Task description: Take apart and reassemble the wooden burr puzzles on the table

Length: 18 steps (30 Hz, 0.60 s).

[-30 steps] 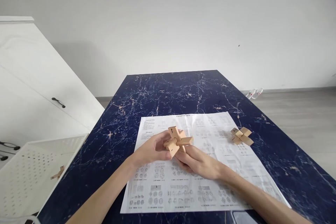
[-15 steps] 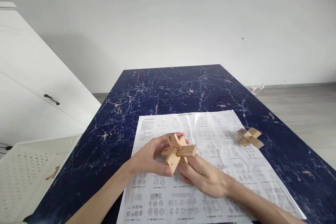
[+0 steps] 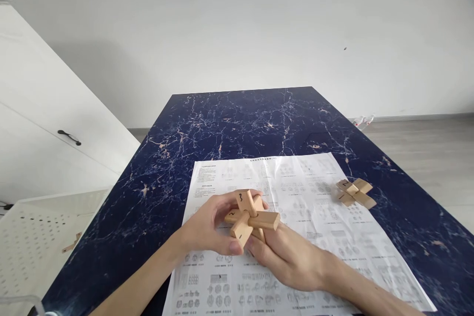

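Note:
A wooden burr puzzle point(image 3: 252, 218) of interlocking bars, marked 1, 2 and 3, is held between my two hands above a printed sheet point(image 3: 296, 192). My left hand point(image 3: 213, 224) grips it from the left, thumb on the bar marked 1 and fingers behind the upper bar. From below and the right, my right hand point(image 3: 287, 256) closes on its underside, where some fingertips are hidden. A second, smaller wooden puzzle point(image 3: 355, 192), marked 1 and 2, lies at the sheet's right edge, apart from both hands.
The sheet covers the near part of a dark blue marbled table point(image 3: 237, 123). To the left stand a white cabinet point(image 3: 44, 103) and a white perforated surface point(image 3: 33, 242) with a small wooden piece point(image 3: 73, 243) on it. A clear plastic item point(image 3: 363, 121) lies beyond the table's right edge.
Both hands keep hold of the puzzle, which has tilted slightly. My right hand sits a little lower and further right. The whole view has shifted slightly.

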{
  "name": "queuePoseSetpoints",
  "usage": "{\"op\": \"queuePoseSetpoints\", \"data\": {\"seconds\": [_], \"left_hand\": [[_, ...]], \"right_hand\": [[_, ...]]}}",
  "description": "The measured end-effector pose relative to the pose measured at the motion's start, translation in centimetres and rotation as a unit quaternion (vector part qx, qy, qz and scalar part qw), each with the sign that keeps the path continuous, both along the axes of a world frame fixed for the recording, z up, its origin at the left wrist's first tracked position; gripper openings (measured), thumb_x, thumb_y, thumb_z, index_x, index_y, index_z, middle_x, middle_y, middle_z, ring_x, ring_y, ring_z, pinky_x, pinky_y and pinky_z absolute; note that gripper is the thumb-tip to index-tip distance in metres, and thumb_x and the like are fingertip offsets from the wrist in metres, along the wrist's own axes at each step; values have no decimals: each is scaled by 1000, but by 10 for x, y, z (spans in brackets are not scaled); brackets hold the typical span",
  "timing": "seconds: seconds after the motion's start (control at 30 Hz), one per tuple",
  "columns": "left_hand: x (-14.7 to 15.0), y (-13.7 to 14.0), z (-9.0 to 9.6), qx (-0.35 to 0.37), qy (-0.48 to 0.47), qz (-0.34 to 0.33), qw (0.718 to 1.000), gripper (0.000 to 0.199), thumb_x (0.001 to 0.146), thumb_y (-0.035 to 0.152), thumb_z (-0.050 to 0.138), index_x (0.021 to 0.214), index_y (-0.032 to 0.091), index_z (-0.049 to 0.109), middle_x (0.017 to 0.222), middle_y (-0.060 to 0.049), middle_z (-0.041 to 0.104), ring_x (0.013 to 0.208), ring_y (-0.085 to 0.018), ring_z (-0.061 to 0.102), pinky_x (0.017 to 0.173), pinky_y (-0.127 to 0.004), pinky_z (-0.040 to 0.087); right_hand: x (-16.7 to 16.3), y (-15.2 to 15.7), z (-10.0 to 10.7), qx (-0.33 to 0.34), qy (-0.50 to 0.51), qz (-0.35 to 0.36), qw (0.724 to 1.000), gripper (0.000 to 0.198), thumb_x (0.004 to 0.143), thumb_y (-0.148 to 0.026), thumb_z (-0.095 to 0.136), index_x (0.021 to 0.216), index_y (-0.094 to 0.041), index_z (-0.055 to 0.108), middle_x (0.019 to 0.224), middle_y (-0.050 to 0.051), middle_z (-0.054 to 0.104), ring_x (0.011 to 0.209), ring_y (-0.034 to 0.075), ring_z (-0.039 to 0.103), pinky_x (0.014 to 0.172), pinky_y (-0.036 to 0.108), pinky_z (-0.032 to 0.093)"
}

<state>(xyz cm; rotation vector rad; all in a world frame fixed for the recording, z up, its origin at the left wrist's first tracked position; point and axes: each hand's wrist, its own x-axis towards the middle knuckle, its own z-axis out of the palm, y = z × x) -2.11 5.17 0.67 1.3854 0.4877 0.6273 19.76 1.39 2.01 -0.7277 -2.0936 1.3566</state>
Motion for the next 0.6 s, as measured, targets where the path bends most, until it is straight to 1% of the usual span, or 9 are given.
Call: {"op": "queuePoseSetpoints", "data": {"seconds": [0.07,0.2,0.37,0.47,0.6], "left_hand": [[1,-1,3,0,-5,-4,1000,92,70,68,91,147,26,61,129,-13,67,117,-35,66,104,-54,51],[2,0,6,8,-7,-6,1000,86,74,66,91,144,25,62,125,-13,68,114,-34,66,103,-53,51],[0,0,3,13,-7,-15,1000,90,70,64,93,146,27,61,124,-11,68,111,-32,67,101,-49,52],[-1,0,4,3,1,-10,1000,92,68,63,95,146,27,61,126,-12,68,113,-33,67,102,-50,52],[-1,-2,8,-4,-4,-6,1000,92,64,58,98,142,26,64,126,-12,68,116,-34,66,105,-53,51]], "right_hand": [[0,0,0,14,3,5,1000,25,110,-26,35,85,-24,36,82,-2,47,68,14,40,65,30,37],[0,-2,0,-2,2,6,1000,24,111,-26,34,87,-24,37,76,-4,43,67,15,41,68,31,39],[-2,-3,0,9,9,4,1000,22,111,-28,36,89,-25,39,79,-3,46,71,16,43,72,32,42],[-4,-4,1,-2,14,-8,1000,24,111,-26,34,88,-25,39,79,-3,46,69,16,43,70,32,42],[-6,-8,1,-17,31,-21,999,29,112,-27,32,83,-25,35,74,-4,43,65,15,39,64,30,40]]}}
